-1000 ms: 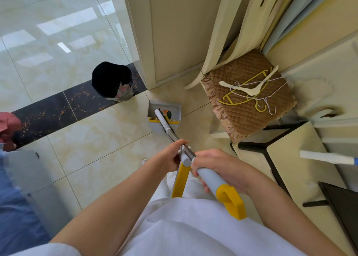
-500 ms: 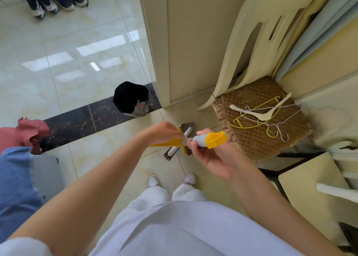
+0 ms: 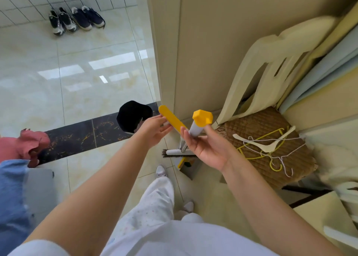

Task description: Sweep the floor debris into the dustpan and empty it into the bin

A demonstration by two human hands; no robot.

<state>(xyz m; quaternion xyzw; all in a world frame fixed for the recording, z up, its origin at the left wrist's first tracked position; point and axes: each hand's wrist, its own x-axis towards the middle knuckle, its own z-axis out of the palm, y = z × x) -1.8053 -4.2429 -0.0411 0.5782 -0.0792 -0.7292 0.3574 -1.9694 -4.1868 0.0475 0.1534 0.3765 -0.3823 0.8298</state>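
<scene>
At the far left we see a pink garment point(image 3: 29, 143) and a blue cloth point(image 3: 11, 193) lying by a grey box point(image 3: 41, 189), and up at the tiled wall two pairs of dark shoes point(image 3: 76, 20) stand side by side. Moving in, the black-lined bin point(image 3: 133, 115) sits on the dark marble strip point(image 3: 77, 137) of the floor, just behind our left hand point(image 3: 153, 130). That hand is curled loosely around the lower part of a flat yellow handle point(image 3: 171, 120), fingers closed on it. Beside it, our right hand point(image 3: 208, 148) pinches a grey-white handle with a yellow cap point(image 3: 201, 120) between thumb and fingers, palm turned up and otherwise open. Below these hands the broom head point(image 3: 174, 152) and the grey dustpan point(image 3: 190, 168) with its yellow comb rest on the beige tiles, close to our white-slippered foot point(image 3: 160, 171). We cannot tell which handle belongs to which tool. Further right stands a cream chair point(image 3: 271, 65) with a brown quilted cushion point(image 3: 271, 139), on which several clothes hangers point(image 3: 265, 146) lie tangled.
</scene>
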